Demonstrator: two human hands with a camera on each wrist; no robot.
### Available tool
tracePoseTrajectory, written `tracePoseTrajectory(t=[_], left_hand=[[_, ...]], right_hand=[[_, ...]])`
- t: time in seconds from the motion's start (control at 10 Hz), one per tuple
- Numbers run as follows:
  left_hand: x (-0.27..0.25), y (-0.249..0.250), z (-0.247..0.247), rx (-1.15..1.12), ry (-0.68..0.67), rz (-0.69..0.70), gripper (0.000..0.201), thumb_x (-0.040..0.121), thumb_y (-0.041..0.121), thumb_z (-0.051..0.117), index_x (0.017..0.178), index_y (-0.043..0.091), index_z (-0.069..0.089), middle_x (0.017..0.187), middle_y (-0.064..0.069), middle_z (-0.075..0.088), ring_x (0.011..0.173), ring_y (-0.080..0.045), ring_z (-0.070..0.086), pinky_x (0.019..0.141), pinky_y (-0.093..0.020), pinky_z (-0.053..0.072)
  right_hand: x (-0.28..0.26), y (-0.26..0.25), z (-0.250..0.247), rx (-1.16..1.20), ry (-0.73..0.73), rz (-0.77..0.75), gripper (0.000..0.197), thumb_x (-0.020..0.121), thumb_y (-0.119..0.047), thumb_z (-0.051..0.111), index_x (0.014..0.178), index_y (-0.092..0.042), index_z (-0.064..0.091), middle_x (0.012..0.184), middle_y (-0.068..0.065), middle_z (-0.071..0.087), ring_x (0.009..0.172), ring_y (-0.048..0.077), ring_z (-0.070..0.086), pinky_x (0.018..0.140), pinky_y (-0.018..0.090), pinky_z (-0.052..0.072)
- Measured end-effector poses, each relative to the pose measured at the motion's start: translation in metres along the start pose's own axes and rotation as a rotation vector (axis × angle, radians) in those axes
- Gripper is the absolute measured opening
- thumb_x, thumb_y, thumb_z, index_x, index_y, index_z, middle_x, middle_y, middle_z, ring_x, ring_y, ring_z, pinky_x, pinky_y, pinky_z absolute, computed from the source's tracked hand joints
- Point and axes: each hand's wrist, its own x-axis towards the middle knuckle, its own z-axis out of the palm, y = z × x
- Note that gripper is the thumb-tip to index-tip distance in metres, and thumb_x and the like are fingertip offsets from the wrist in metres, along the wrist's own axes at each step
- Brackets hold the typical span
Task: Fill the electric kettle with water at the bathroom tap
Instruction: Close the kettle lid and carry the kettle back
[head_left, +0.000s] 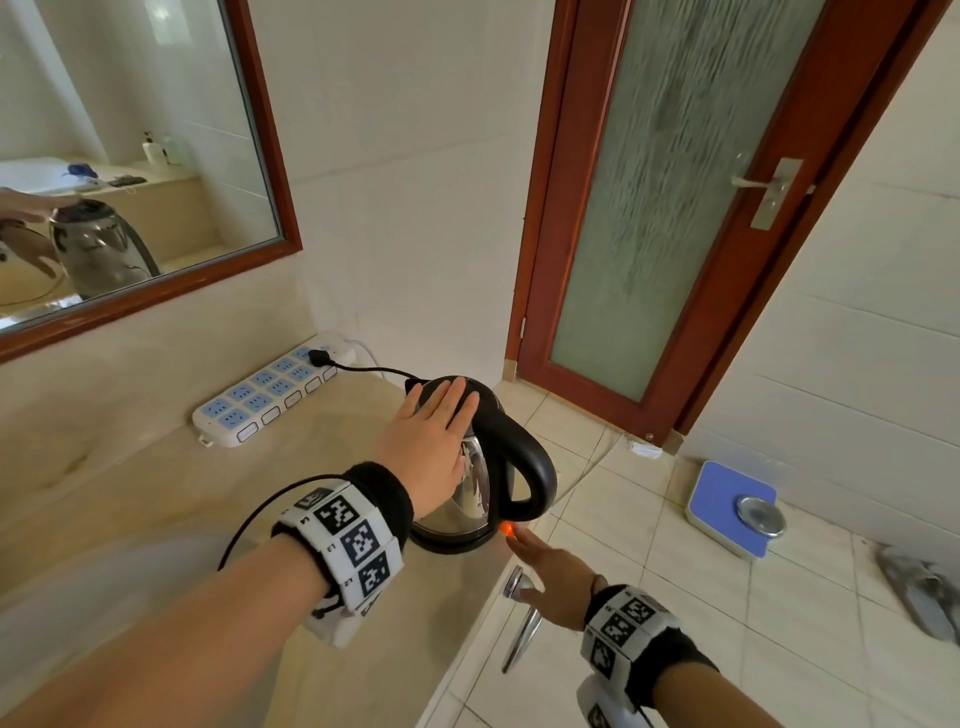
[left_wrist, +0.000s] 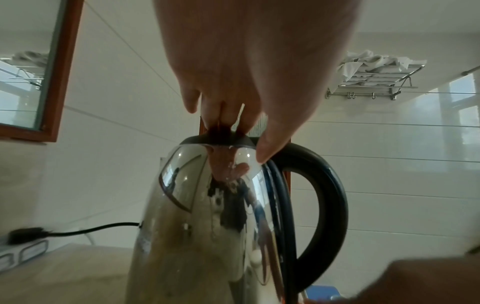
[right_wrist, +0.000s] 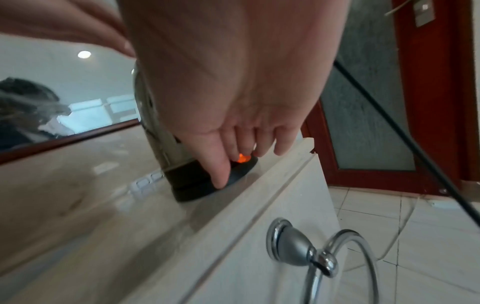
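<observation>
1. mirror (head_left: 130, 156), far left on the wall: shows the kettle's reflection with a hand on top.
2. power strip (head_left: 270, 397) lies on the counter (head_left: 130, 493) by the wall; a black plug (head_left: 318, 357) sits in it and its cord runs to the kettle.
3. left hand (head_left: 434, 434): flat, fingers straight and together, palm resting on the kettle lid; gripping nothing. left wrist view shows the fingertips on the black lid.
4. kettle (head_left: 475, 488): steel body, black handle, upright on its black base near the counter's right front edge, beside the door. orange switch light (head_left: 506, 529) glows at the base of the handle.
5. right hand (head_left: 550, 577): below the counter edge, fingers extended loosely toward the switch; right wrist view shows a fingertip (right_wrist: 221, 179) at the base next to the light. holding nothing.
6. towel ring (right_wrist: 324, 261) on the cabinet front, under the right hand.
7. door (head_left: 675, 208) with frosted glass behind the kettle; blue scale (head_left: 730, 506) on the floor, far right.
</observation>
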Motion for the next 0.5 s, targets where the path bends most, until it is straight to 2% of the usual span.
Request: tracePoseTrajectory(t=[0.1, 0.2, 0.3, 0.4, 0.5], left_hand=[[0.0, -0.002, -0.001, -0.001, -0.003, -0.001, 0.064, 0.097, 0.032, 0.029, 0.146, 0.013, -0.008, 0.157, -0.01, -0.008, 0.146, -0.023, -0.002, 0.118, -0.04, -0.002], [-0.002, -0.002, -0.002, -0.024, -0.004, -0.001, 0.066, 0.096, 0.032, 0.031, 0.146, 0.014, -0.008, 0.157, -0.008, -0.009, 0.146, -0.021, -0.003, 0.119, -0.04, -0.002], [-0.002, -0.003, -0.004, -0.063, -0.023, 0.001, 0.067, 0.096, 0.032, 0.033, 0.147, 0.015, -0.007, 0.157, -0.007, -0.009, 0.146, -0.02, -0.004, 0.119, -0.04, -0.002], [-0.004, -0.009, -0.013, -0.156, -0.037, -0.016, 0.063, 0.096, 0.03, 0.035, 0.147, 0.018, 0.001, 0.158, -0.003, -0.003, 0.146, -0.017, -0.001, 0.118, -0.04, -0.002], [-0.018, -0.021, -0.029, -0.252, 0.017, -0.066, 0.059, 0.095, 0.028, 0.04, 0.147, 0.021, 0.011, 0.157, -0.001, 0.012, 0.145, -0.017, 0.011, 0.119, -0.038, 0.006]], right_hand=[[-0.005, 0.0, -0.024, 0.111, 0.218, 0.09, 0.054, 0.094, -0.021, 0.053, 0.146, -0.023, 0.037, 0.14, 0.001, 0.055, 0.126, 0.017, 0.053, 0.109, 0.029, 0.039], [-0.014, -0.002, -0.057, 0.262, 0.34, 0.128, 0.066, 0.086, -0.016, 0.065, 0.145, -0.018, 0.037, 0.143, 0.004, 0.051, 0.132, 0.019, 0.048, 0.108, 0.03, 0.041], [-0.029, -0.02, -0.089, 0.401, 0.291, 0.074, 0.084, 0.079, -0.008, 0.072, 0.149, -0.013, 0.027, 0.144, 0.01, 0.049, 0.128, 0.024, 0.052, 0.105, 0.031, 0.043], [-0.039, -0.052, -0.113, 0.23, 0.318, -0.028, 0.068, 0.079, -0.005, 0.067, 0.141, -0.01, 0.04, 0.133, 0.014, 0.057, 0.122, 0.028, 0.054, 0.102, 0.033, 0.042], [-0.036, -0.076, -0.133, 0.218, 0.37, -0.119, 0.075, 0.079, -0.004, 0.067, 0.146, -0.015, 0.035, 0.138, 0.012, 0.054, 0.129, 0.029, 0.051, 0.108, 0.038, 0.042]])
